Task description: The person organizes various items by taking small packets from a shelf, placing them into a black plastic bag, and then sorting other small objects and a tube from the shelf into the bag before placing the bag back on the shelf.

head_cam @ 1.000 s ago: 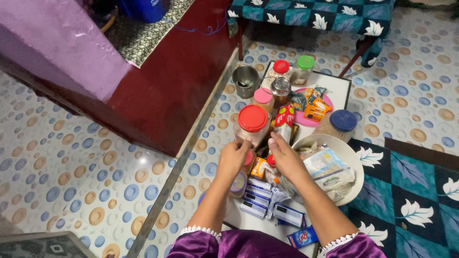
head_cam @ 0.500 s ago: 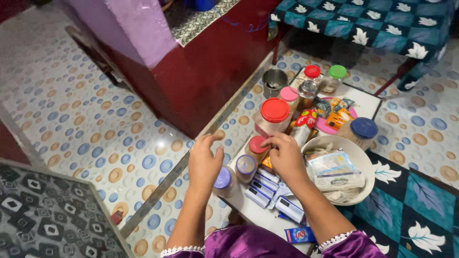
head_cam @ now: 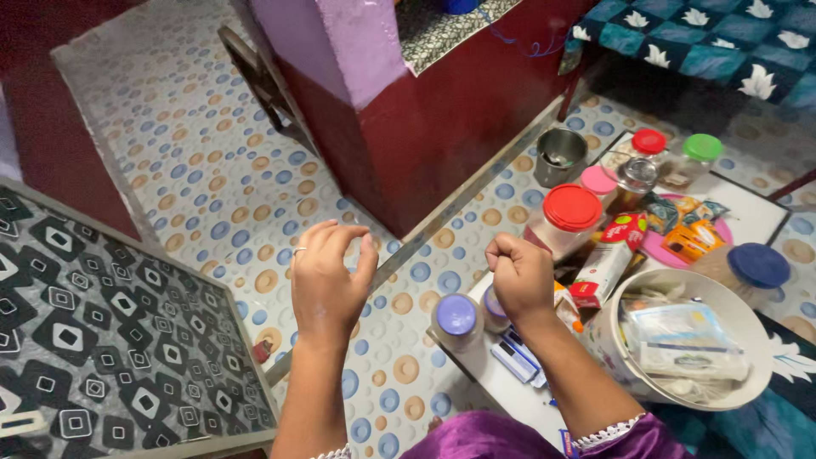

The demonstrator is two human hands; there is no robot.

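1. My left hand (head_cam: 327, 280) hovers over the patterned floor, fingers loosely curled, holding nothing.
2. My right hand (head_cam: 520, 276) is clenched in a fist above a small purple-lidded jar (head_cam: 457, 320) at the near left edge of the low white table (head_cam: 510, 395); whether it grips anything, I cannot tell.
3. A careful move here would be a slow, straight lowering.
4. Crowding the right: red-lidded jar (head_cam: 568, 218), white bowl of packets (head_cam: 680, 399), blue-lidded jar (head_cam: 752, 268).

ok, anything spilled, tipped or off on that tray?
Nothing spilled or broken that I can see. The jars stand upright with lids on, including the big red-lidded jar. One red and white packet lies leaning among them, and the white bowl is piled with packets. Both hands hold nothing: left hand, right hand.
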